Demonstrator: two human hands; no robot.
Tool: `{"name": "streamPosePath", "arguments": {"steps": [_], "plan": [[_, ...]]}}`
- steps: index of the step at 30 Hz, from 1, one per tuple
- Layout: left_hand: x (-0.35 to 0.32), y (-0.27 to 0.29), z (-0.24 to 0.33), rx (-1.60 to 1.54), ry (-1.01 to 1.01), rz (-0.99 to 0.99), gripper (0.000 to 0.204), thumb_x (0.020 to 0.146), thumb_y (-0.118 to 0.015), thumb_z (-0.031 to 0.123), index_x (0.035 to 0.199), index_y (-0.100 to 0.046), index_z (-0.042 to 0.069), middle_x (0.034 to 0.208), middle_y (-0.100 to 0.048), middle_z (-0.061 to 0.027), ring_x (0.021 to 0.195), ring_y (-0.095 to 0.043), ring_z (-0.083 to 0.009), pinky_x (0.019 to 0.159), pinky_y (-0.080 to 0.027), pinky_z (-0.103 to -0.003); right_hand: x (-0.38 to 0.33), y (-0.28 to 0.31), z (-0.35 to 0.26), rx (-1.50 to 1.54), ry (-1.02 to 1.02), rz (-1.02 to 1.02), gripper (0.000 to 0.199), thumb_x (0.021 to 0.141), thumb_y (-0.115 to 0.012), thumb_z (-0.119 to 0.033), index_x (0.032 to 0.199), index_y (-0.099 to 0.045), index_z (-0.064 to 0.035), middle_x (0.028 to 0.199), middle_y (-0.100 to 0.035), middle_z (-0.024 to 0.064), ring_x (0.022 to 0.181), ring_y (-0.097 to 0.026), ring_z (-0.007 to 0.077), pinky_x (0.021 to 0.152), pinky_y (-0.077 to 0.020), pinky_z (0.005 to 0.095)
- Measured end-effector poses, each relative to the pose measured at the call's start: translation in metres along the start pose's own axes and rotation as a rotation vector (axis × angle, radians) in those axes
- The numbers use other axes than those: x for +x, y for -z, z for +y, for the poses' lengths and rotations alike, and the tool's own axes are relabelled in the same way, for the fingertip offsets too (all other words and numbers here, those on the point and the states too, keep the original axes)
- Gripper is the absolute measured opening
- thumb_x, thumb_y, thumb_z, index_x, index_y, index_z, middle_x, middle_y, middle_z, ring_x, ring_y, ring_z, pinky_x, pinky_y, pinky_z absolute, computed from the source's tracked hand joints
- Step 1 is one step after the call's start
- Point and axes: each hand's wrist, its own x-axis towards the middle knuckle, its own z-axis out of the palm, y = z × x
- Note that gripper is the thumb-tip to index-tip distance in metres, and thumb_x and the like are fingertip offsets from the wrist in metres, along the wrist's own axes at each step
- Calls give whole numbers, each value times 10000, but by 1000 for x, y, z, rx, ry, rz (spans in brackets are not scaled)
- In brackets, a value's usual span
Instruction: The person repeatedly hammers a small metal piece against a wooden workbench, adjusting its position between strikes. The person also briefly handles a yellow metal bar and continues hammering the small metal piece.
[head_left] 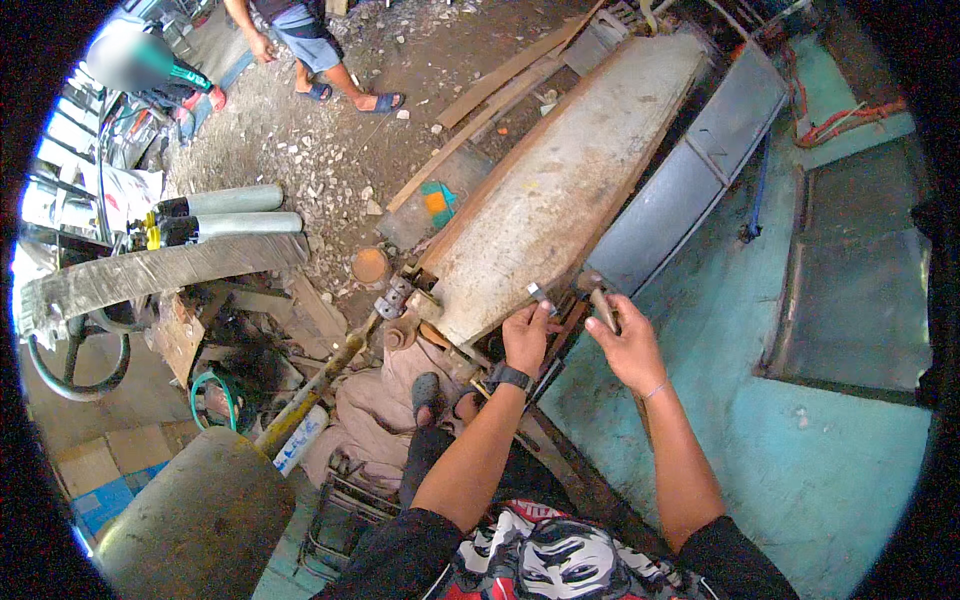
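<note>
My left hand [526, 336] is closed, the fingertips around a short shiny metal piece [538, 292]. That piece sticks up above the near end of a long worn metal bench [570, 180]; its exact kind is too small to tell. To the right, my right hand [632, 345] grips a stubby grey-brown bar [603, 309] between thumb and fingers. Both hands are close together at the bench's near right corner. Left of them, a rusty clamp-like fitting [398, 300] and a round metal part [401, 333] sit at the bench's end.
Alongside the bench on the right runs a grey metal panel [680, 195]. A yellowed pole [325, 385] leads to a large metal cylinder [195, 520] at lower left. Two pale gas cylinders [240, 213] lie at left. Two people are beyond, on gravelly ground [310, 180]. A pinkish cloth [370, 410] lies by my feet.
</note>
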Motion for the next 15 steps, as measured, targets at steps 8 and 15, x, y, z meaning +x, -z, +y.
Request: {"name": "streamPosePath", "arguments": {"steps": [8, 15], "plan": [[-4, 5, 3, 135, -99, -3, 259, 990, -642, 182, 968, -716, -66, 797, -689, -27, 652, -601, -83, 585, -497, -260, 11, -13, -20, -297, 240, -149, 386, 990, -594, -211, 1348, -570, -66, 1126, -676, 208, 928, -670, 424, 816, -543, 455], [1, 7, -9, 239, -249, 50, 289, 974, -647, 220, 898, -706, -53, 667, -669, -100, 617, -602, -109, 591, -482, -314, 8, -26, -6, -486, 532, 43, 497, 969, -615, -216, 1446, -502, -138, 864, -581, 122, 617, -635, 349, 523, -540, 447]]}}
